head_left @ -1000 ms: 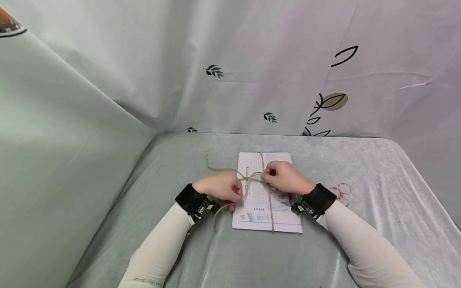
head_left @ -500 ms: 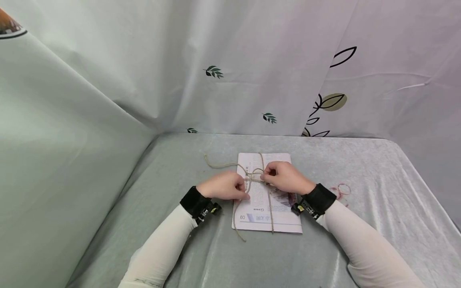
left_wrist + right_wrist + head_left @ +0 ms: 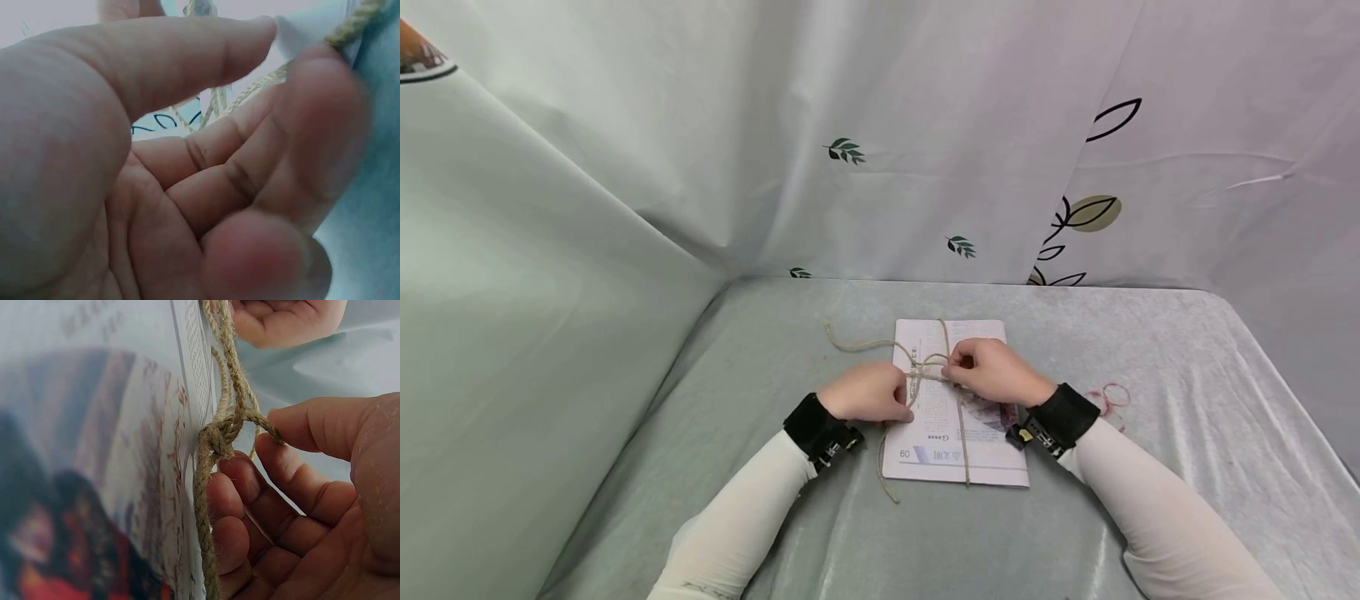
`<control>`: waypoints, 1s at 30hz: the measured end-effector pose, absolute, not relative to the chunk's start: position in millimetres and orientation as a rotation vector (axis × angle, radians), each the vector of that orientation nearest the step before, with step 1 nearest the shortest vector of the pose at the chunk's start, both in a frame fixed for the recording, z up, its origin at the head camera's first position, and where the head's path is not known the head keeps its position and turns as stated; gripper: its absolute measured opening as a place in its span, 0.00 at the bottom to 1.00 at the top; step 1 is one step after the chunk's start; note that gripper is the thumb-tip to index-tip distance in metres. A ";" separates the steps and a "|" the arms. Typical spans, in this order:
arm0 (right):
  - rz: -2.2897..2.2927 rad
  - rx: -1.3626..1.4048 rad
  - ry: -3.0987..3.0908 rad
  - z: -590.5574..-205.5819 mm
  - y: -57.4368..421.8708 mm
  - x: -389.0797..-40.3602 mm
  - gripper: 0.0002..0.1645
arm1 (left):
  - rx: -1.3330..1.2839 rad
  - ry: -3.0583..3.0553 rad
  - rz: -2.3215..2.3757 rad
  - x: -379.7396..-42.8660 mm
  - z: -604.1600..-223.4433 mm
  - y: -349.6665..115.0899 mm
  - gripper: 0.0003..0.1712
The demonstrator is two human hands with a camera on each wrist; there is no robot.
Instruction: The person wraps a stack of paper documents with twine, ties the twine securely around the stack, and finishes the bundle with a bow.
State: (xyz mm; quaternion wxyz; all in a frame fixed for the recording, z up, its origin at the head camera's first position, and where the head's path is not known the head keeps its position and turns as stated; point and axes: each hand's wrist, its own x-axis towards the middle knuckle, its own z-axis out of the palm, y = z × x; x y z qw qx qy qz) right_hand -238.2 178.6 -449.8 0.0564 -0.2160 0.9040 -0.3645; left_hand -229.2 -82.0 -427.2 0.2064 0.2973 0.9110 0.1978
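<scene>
A bundle of folded newspapers (image 3: pixel 940 433) lies on the cloth, with jute twine (image 3: pixel 964 450) crossing it and knotted near its middle. My right hand (image 3: pixel 992 368) pinches a short bend of the twine between thumb and forefinger, just beside the knot (image 3: pixel 220 439). Its other fingers lie curled under the knot, against the paper. Over the bundle's left edge is my left hand (image 3: pixel 867 392). In the left wrist view its thumb stands apart from the loosely bent fingers (image 3: pixel 328 125), and the twine passes behind a fingertip. One loose tail (image 3: pixel 883 467) hangs over the near left corner.
Another loose twine end (image 3: pixel 850 346) curves out left across the grey tablecloth (image 3: pixel 775 333). Pinkish-red loops (image 3: pixel 1116 393) lie right of the bundle, by the right wrist. A pale printed curtain (image 3: pixel 887 208) rises behind the table and along its left side.
My left hand has let the near tail go from its outward pull; the tail swung right, then slightly back left. The right hand stays at the knot, and a small loop shows there.
</scene>
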 end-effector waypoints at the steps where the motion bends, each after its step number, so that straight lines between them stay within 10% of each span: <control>1: -1.108 -0.659 2.743 -450.0 178.7 -238.5 0.08 | 0.829 2.540 0.546 -228.6 -427.2 -81.2 0.18; 30: -1.093 -0.677 2.756 -449.6 178.0 -238.7 0.09 | 0.684 2.178 1.204 -234.1 -439.7 -74.5 0.13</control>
